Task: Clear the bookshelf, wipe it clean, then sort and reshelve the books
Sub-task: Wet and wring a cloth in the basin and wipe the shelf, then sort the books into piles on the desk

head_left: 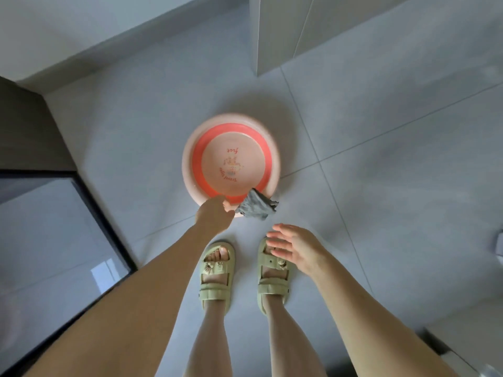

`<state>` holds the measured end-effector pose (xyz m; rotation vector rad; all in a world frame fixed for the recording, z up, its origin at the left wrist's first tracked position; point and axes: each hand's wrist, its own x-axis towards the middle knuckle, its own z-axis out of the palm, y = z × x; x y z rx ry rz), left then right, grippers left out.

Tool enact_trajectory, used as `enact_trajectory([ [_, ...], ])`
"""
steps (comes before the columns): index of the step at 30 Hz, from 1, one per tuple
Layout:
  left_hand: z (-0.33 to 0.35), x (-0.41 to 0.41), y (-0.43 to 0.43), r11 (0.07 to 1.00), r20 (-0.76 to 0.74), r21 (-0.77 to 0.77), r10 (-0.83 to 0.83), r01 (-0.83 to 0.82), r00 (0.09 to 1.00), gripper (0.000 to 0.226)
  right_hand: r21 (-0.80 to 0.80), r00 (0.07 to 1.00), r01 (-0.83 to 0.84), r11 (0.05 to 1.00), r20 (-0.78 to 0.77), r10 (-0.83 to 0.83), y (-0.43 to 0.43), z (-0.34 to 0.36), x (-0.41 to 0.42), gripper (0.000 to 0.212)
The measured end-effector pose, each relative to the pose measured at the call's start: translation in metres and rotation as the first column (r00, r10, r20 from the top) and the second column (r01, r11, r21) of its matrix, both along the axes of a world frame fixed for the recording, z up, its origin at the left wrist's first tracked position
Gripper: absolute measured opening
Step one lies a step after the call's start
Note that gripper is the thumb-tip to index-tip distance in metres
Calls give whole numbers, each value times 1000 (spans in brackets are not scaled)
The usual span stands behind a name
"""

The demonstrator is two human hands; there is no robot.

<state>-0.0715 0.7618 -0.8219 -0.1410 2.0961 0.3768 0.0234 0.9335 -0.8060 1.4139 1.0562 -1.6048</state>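
Grey tiled floor [353, 131], pink basin [187, 164] on it; my left hand [215, 213] pinches grey cloth [257, 205], right hand [290, 248] spread.

Glossy pink plastic basin [187, 159], crumpled grey cloth [255, 206] on its rim, smooth matt floor tiles [381, 131].

A pink basin [187, 161] with a red inner ring stands on the grey tiled floor [381, 200], near two pale green sandals [216, 291] and a black-framed glass panel [49, 240].
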Motion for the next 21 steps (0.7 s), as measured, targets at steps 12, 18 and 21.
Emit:
enact_trajectory([
  [12, 316, 92, -61, 831, 24, 161, 536, -532, 844, 10, 279, 598, -689, 669, -304, 742, -57, 310, -16, 20],
  [18, 462, 164, -123, 753, -121, 190, 655, -630, 746, 16, 788, -288, -614, 44, -276, 917, -130, 456, 10, 18],
  [21, 523, 219, -153, 728, -255, 228, 685, -646, 683, 27, 918, -654, -384, -104, -190, 733, -172, 518, 36, 21],
])
